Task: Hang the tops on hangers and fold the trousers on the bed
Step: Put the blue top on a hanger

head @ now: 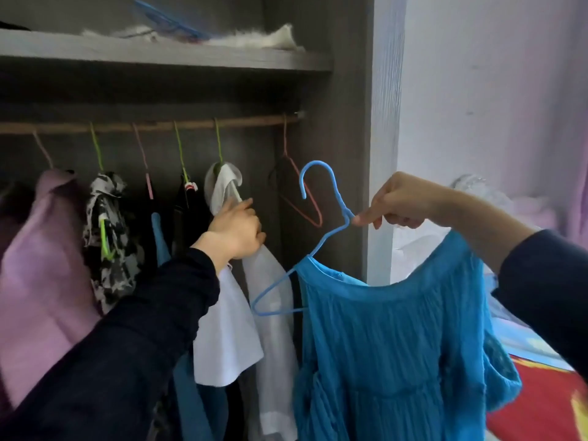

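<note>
my right hand (397, 202) pinched the neck of the blue hanger (345, 214) between thumb and fingertips at three o'clock of the wardrobe opening, with the hook up and facing the rail (143, 126), ready to go straight on. the blue top (397, 345) hung from it toward five o'clock, and the hanger's nine o'clock end poked out bare. my left hand (235, 230), fingers curled round the white top (229, 329) at centre, held it aside, i judge to open a gap near the empty pink hanger (305, 205). the bed (541, 402) lay at four o'clock.
</note>
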